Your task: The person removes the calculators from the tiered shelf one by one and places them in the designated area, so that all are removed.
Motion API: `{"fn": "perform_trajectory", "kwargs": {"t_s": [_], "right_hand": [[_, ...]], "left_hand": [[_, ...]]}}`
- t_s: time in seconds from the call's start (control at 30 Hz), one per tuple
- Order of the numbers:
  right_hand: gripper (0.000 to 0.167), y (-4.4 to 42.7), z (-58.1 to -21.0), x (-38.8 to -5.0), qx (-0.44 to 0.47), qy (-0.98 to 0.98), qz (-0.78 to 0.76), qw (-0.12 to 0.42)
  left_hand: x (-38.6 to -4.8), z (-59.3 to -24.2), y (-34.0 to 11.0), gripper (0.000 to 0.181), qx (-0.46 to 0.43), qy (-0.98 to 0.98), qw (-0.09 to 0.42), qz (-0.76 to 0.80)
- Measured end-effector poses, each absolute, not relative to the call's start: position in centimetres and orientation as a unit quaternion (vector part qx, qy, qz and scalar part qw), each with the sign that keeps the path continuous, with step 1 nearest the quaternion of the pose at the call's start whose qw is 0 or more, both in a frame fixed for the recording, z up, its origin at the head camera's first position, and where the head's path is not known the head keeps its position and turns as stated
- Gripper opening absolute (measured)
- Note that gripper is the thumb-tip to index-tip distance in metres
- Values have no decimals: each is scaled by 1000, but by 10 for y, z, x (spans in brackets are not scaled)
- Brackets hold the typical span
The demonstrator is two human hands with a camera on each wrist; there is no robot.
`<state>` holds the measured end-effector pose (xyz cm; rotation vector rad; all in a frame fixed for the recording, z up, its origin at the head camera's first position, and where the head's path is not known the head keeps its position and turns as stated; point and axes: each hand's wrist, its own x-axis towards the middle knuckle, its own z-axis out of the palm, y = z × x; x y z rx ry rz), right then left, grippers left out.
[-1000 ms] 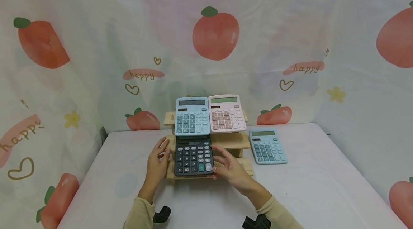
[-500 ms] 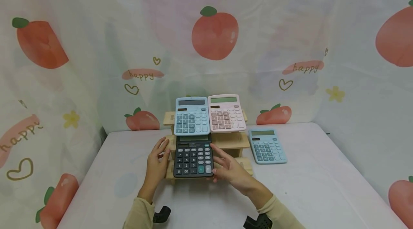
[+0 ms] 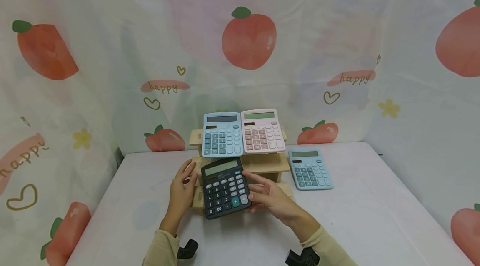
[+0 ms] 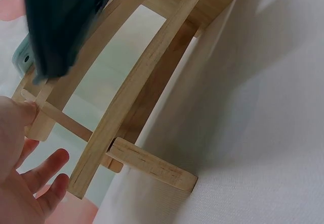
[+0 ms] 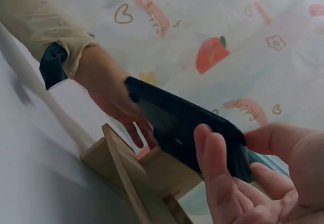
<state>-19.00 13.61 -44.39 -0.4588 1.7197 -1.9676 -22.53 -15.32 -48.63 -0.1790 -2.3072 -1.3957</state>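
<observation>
Right hand [image 3: 273, 198] gripping black calculator [image 3: 226, 191], long axis leaning left, display [image 3: 221, 167] farthest

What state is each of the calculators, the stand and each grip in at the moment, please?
Right grip: holding the black calculator by its right side.
Black calculator: turned askew, no digits visible.
Left grip: pinching the left end of the wooden stand.
Wooden stand: upright on the table.
Left blue calculator: on the top tier, face outward.
Pink calculator: beside it, face outward.
Right blue calculator: on the table, face up.
</observation>
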Motion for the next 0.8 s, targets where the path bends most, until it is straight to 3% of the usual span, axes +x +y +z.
{"fn": "perform_trajectory", "kwargs": {"t_s": [0.43, 0.8], "right_hand": [[68, 146, -438, -190, -235, 586, -715, 301], [67, 168, -414, -184, -245, 582, -726, 271]], "left_hand": [[-228, -489, -155, 39, -61, -829, 218, -511], [-227, -492, -155, 40, -81, -828, 235, -503]]}}
